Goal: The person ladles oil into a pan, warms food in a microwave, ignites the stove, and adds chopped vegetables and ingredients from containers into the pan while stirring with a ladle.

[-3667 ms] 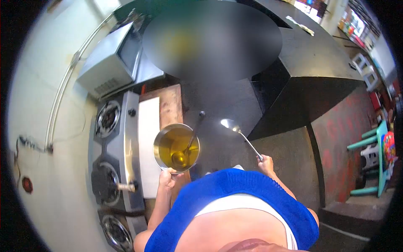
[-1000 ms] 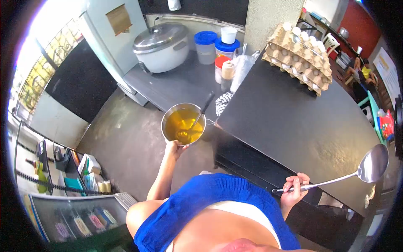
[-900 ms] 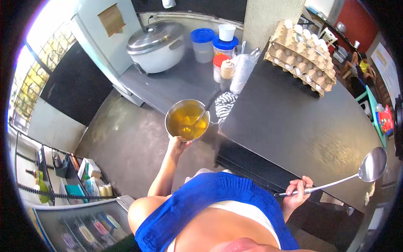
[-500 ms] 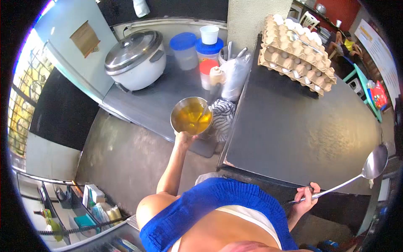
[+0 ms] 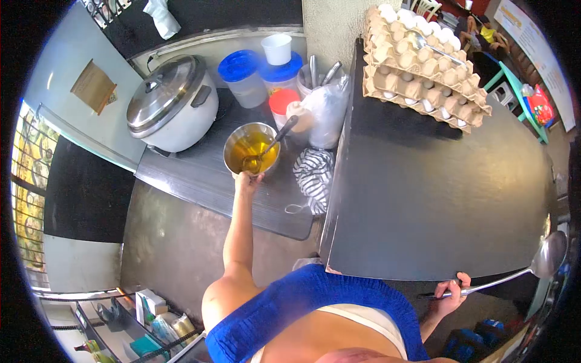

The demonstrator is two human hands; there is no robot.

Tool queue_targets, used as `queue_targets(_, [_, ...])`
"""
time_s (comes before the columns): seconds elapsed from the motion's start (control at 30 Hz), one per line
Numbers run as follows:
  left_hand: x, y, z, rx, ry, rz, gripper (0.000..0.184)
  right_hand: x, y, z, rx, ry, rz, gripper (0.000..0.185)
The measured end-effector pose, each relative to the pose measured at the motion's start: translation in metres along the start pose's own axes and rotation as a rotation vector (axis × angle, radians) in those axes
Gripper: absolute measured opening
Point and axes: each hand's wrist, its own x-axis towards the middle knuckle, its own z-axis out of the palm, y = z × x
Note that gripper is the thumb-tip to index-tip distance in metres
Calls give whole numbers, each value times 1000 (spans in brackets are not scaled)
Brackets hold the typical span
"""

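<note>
My left hand [image 5: 248,180] grips the near rim of a metal bowl [image 5: 227,158] over the left counter. Yellow oil-like liquid [image 5: 249,144] fills part of the bowl, and a dark-handled spoon [image 5: 277,138] leans in it. Whether the bowl rests on the counter cannot be made out. At the lower right, my right hand [image 5: 449,294] is closed around the handle of a long metal ladle [image 5: 549,254], its round head out to the right by the table edge. A striped cloth [image 5: 315,176] lies to the right of the bowl.
A large rice cooker [image 5: 172,109] stands behind the bowl, beside lidded plastic tubs [image 5: 243,81] and a plastic bag [image 5: 325,118]. Stacked egg trays [image 5: 423,72] sit on the dark table [image 5: 436,199]. Shelves [image 5: 115,333] hold items at lower left. People [image 5: 484,36] are in the far background.
My left hand and the bowl have moved further over the left counter. The spoon handle now leans over the bowl's right rim. My right hand still holds the ladle, slightly lower.
</note>
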Motion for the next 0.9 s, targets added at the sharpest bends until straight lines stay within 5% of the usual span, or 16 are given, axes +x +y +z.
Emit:
queue_targets(0.23, [91,16,24,-71,80,82,51,-4,-8,12,-63,90,12,30])
queue_targets(0.33, [138,24,18,-42,-57,-8,61,-5,-5,10,-55,94,16,30])
queue_targets(0.53, [153,37,46,-132,50,49,63,-2,1,-5,-77,51,1,31])
queue_targets(0.67, [187,19,42,-18,-262,183,77,0,1,-6,-45,-11,-2,30])
queue_targets(0.8, [129,43,51,150,-165,-73,86,2,-2,-7,-34,-82,11,30])
queue_targets(0.9, [96,44,35,364,-58,-27,74,3,-9,-8,-54,-155,47,30])
